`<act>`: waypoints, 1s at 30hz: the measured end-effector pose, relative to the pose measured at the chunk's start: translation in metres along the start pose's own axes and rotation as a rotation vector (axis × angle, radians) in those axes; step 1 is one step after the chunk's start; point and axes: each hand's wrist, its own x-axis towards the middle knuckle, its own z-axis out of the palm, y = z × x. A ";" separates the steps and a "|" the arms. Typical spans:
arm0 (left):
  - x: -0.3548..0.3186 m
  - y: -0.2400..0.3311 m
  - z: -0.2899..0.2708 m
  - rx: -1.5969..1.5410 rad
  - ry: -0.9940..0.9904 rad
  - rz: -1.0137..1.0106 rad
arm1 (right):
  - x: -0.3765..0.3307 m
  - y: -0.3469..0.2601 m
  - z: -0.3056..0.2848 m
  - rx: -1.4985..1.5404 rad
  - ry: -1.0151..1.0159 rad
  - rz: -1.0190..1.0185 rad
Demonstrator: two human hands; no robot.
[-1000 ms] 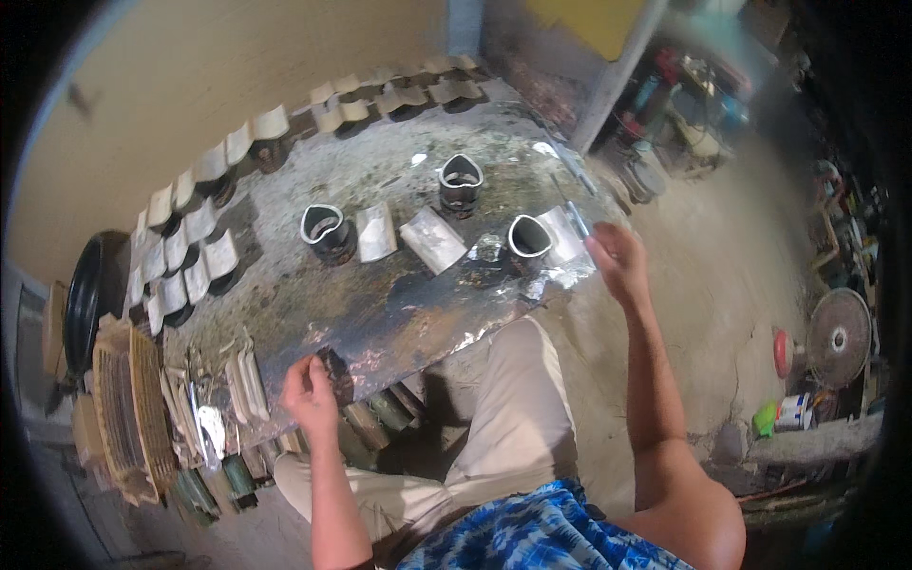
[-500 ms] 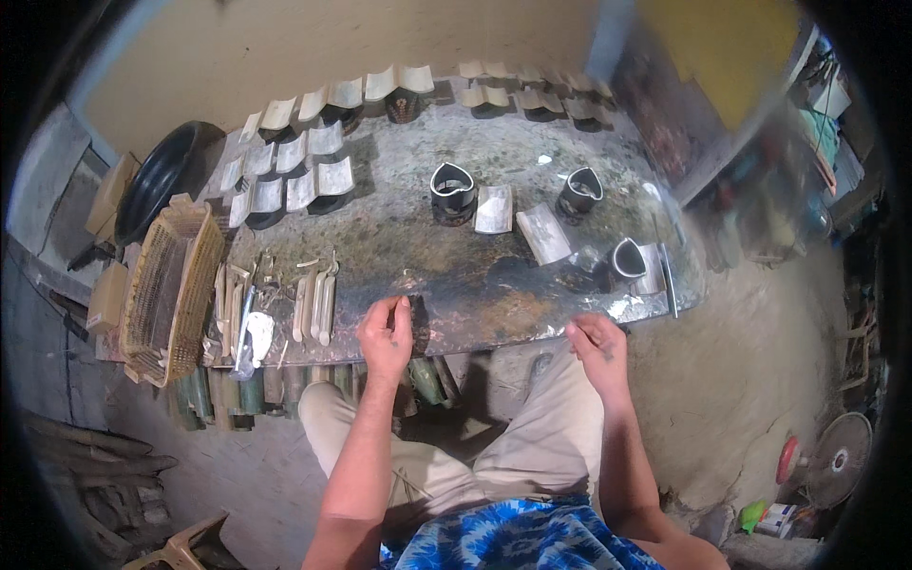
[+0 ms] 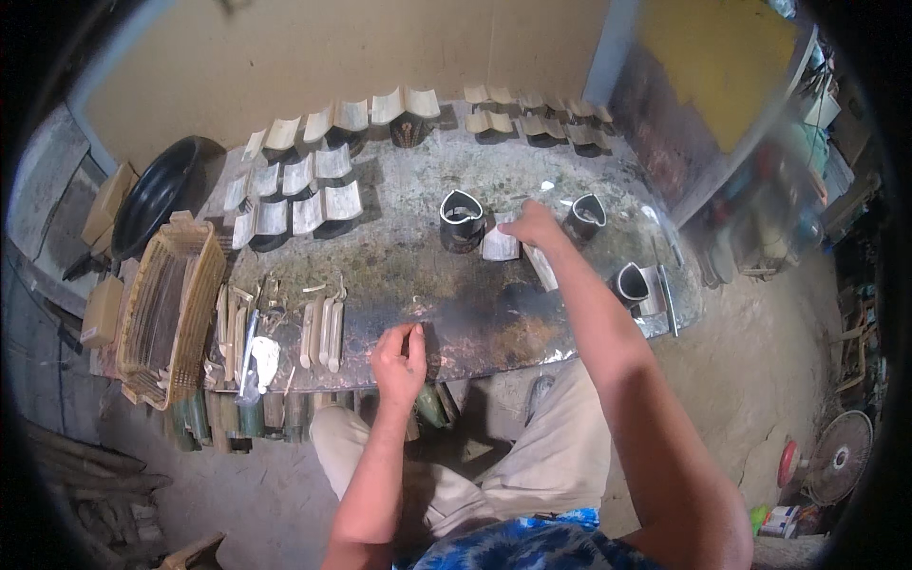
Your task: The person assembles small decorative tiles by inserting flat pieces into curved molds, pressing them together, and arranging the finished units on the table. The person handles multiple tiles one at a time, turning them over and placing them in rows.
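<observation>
My right hand (image 3: 534,226) reaches over two pale curved pieces, like split bamboo, on the worktop. Its thumb stretches left over the top of one curved piece (image 3: 501,244), apart from the fingers. The hand and forearm partly cover the other curved piece (image 3: 541,270); whether the fingers touch it is hidden. My left hand (image 3: 399,363) hovers at the worktop's front edge, fingers curled and tips pinched; what they hold, if anything, cannot be made out. Dark pointed-oval cups stand around the right hand: one cup (image 3: 462,228) to its left, another cup (image 3: 584,223) to its right, a third cup (image 3: 628,285) nearer.
Rows of pale curved pieces (image 3: 328,209) rest on dark supports along the back of the worktop (image 3: 399,256). At left are a yellow wicker basket (image 3: 204,275), a black basin (image 3: 157,199) and several pale sticks (image 3: 323,332). A thin rod (image 3: 668,302) lies at the right edge.
My right hand has moved forward and left from above the front edge to the curved pieces. My left hand stays pinched near the front edge. The view has shifted slightly.
</observation>
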 end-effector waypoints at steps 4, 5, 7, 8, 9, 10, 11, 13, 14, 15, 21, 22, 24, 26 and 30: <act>0.000 0.001 0.004 -0.026 0.042 0.048 | 0.014 0.011 0.011 0.265 -0.075 0.086; 0.000 0.001 0.005 -0.030 0.033 0.036 | 0.012 0.013 0.012 0.271 -0.021 0.058; -0.003 -0.001 0.003 -0.029 0.030 -0.003 | 0.000 0.013 0.008 0.245 0.088 -0.022; -0.004 -0.003 0.002 -0.025 0.023 -0.001 | -0.012 0.015 0.001 0.212 0.147 -0.070; -0.004 -0.005 0.001 -0.029 0.016 -0.004 | -0.027 0.014 -0.006 0.179 0.214 -0.118; -0.004 -0.005 0.001 -0.048 0.011 -0.004 | -0.043 0.012 -0.012 0.197 0.186 -0.103; -0.004 -0.005 0.000 -0.054 0.008 -0.009 | -0.063 0.012 -0.019 0.213 0.170 -0.086; -0.001 -0.001 -0.001 -0.108 -0.003 -0.023 | -0.109 0.009 -0.023 0.489 0.123 -0.096; -0.003 0.005 0.000 -0.171 -0.041 -0.097 | -0.135 0.006 -0.015 0.763 0.072 -0.099; -0.006 0.014 -0.002 -0.241 -0.090 -0.189 | -0.157 0.002 -0.007 0.893 0.009 -0.083; -0.028 0.067 -0.011 -0.426 -0.484 -0.356 | -0.225 -0.018 0.046 1.268 -0.170 -0.051; -0.029 0.069 -0.012 -0.441 -0.490 -0.394 | -0.227 -0.020 0.052 1.219 -0.167 -0.046; -0.032 0.072 -0.013 -0.510 -0.508 -0.463 | -0.230 -0.023 0.059 1.197 -0.134 -0.069; -0.032 0.069 -0.011 -0.602 -0.547 -0.466 | -0.232 -0.024 0.064 1.222 -0.103 -0.121; -0.024 0.063 -0.007 -0.600 -0.540 -0.486 | -0.235 -0.019 0.061 1.253 -0.138 -0.051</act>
